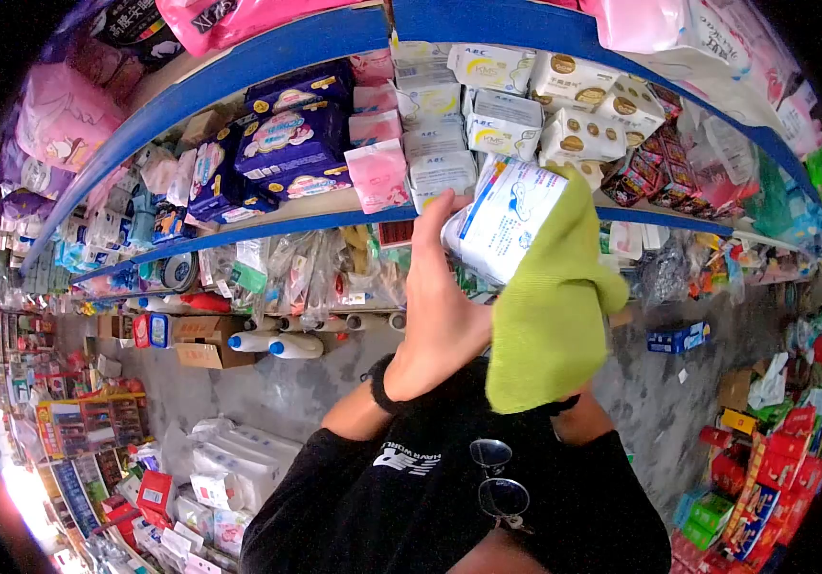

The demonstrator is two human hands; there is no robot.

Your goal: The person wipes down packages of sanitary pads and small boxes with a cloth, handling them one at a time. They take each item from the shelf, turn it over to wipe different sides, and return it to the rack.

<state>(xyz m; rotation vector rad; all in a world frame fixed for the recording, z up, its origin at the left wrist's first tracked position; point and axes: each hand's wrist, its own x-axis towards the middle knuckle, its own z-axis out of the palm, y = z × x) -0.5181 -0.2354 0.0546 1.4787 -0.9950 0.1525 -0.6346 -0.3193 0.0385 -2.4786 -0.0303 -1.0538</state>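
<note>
A white and blue packet (505,222) is held up in front of the shelf, tilted. My left hand (437,311) grips its left side, with the thumb below and a finger at its upper left edge. A green cloth (553,306) hangs over the right side of the packet and covers my right hand, so those fingers are hidden. Behind the packet stand stacked white and yellow packs (505,124), a pink pack (378,177) and dark purple packs (291,143).
A blue shelf edge (315,222) runs across behind my hands, with another above. White bottles (294,345) and a cardboard box (208,342) sit below at the left. A blue box (677,337) lies on the grey floor. Red boxes (782,459) are stacked at the right.
</note>
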